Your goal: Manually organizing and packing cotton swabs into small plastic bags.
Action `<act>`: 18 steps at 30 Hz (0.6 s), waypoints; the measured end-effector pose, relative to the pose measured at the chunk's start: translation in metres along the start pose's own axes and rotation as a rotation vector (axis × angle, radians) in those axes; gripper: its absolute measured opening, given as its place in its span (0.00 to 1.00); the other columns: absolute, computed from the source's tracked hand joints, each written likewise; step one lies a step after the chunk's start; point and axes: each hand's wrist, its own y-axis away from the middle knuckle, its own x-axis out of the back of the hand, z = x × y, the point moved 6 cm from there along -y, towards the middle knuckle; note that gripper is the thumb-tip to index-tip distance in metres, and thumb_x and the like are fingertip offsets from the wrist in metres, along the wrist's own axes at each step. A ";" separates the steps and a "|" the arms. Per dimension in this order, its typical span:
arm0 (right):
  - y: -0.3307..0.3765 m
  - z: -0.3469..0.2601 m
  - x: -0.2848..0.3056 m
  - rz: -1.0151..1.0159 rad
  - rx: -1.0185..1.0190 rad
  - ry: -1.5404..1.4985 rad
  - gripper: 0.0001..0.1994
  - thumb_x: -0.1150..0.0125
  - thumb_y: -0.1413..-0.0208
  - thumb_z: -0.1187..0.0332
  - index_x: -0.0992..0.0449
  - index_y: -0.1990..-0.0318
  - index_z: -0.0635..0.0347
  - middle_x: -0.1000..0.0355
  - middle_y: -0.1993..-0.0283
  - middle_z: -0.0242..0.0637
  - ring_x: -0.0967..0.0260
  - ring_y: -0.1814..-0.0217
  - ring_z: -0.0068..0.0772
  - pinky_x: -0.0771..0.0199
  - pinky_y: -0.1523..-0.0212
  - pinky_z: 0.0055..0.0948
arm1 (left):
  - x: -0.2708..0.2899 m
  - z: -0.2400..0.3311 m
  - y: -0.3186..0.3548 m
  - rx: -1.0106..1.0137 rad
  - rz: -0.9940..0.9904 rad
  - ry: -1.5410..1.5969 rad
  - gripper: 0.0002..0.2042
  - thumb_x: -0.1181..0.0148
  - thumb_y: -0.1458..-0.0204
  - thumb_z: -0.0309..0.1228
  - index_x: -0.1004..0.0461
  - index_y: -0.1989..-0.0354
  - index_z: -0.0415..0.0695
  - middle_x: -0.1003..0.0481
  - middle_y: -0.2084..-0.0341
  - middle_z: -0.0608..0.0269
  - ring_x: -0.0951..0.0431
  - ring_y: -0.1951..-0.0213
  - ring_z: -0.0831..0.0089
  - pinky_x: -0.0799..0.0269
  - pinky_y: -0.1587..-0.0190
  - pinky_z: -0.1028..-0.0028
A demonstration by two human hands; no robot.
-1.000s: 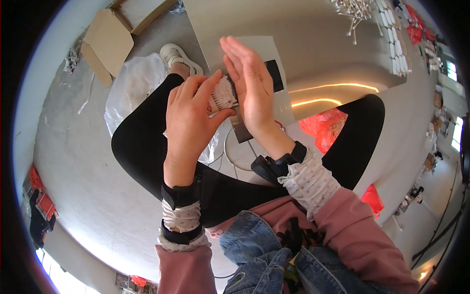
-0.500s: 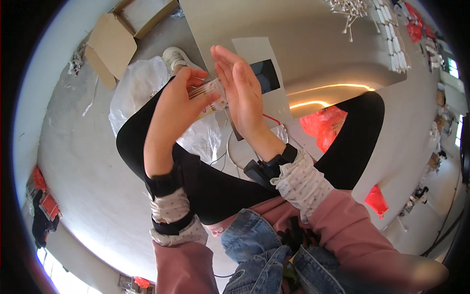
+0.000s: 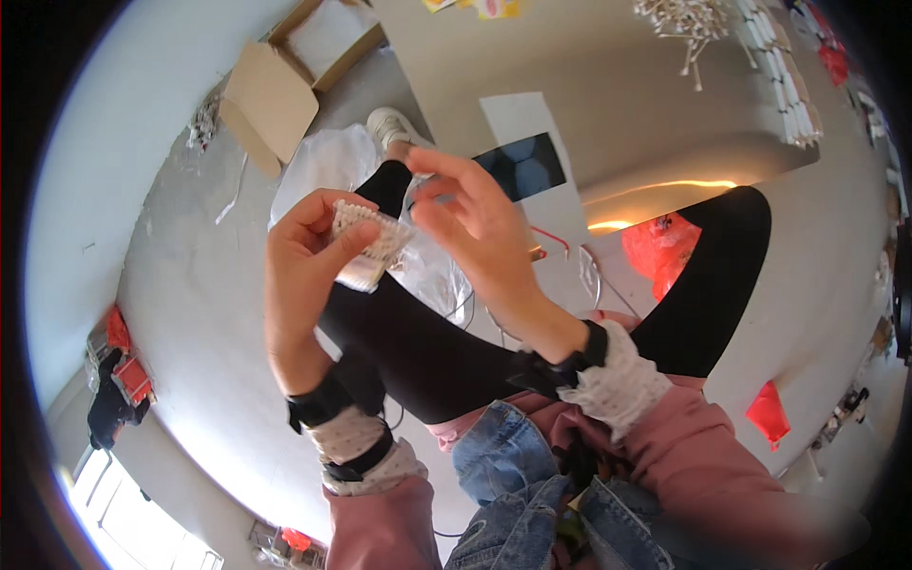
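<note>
Swabs, bagged, sit over the left leg, pinched in my left hand; my right hand, flat against them 0.5 seconds ago, hangs half-curled, seemingly empty, so 1 hand bears them.

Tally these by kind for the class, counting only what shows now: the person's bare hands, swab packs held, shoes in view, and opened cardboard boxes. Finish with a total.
Hands: 2 (left hand, right hand)
Held packs: 1 (clear swab pack)
Shoes: 1 (pale shoe)
Opened boxes: 1 (brown cardboard box)
Total: 5
</note>
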 end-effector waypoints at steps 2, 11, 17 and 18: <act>0.008 -0.032 0.028 0.012 0.034 0.219 0.21 0.36 0.39 0.72 0.30 0.39 0.65 0.31 0.42 0.35 0.31 0.54 0.18 0.30 0.52 0.20 | -0.035 0.005 -0.005 -0.056 0.017 0.076 0.07 0.35 0.47 0.20 0.23 0.60 0.37 0.21 0.66 0.66 0.22 0.64 0.80 0.27 0.57 0.80; 0.007 -0.069 0.121 0.186 0.073 0.260 0.07 0.38 0.37 0.70 0.20 0.55 0.62 0.21 0.60 0.31 0.20 0.61 0.23 0.27 0.69 0.18 | -0.157 -0.011 -0.049 -0.349 -0.009 0.392 0.11 0.36 0.47 0.15 0.21 0.56 0.35 0.21 0.61 0.62 0.22 0.58 0.77 0.28 0.51 0.78; 0.001 -0.062 0.139 0.219 0.020 0.265 0.06 0.38 0.38 0.72 0.20 0.56 0.63 0.21 0.59 0.33 0.20 0.61 0.24 0.27 0.69 0.18 | -0.164 -0.026 -0.061 -0.378 0.024 0.293 0.09 0.35 0.47 0.17 0.19 0.57 0.35 0.20 0.61 0.61 0.22 0.59 0.76 0.28 0.52 0.78; 0.001 -0.061 0.139 0.204 0.013 0.269 0.06 0.38 0.38 0.73 0.20 0.57 0.63 0.21 0.59 0.33 0.20 0.61 0.24 0.27 0.69 0.18 | -0.163 -0.027 -0.061 -0.366 0.023 0.293 0.08 0.34 0.47 0.18 0.18 0.58 0.36 0.19 0.62 0.61 0.22 0.59 0.76 0.28 0.52 0.78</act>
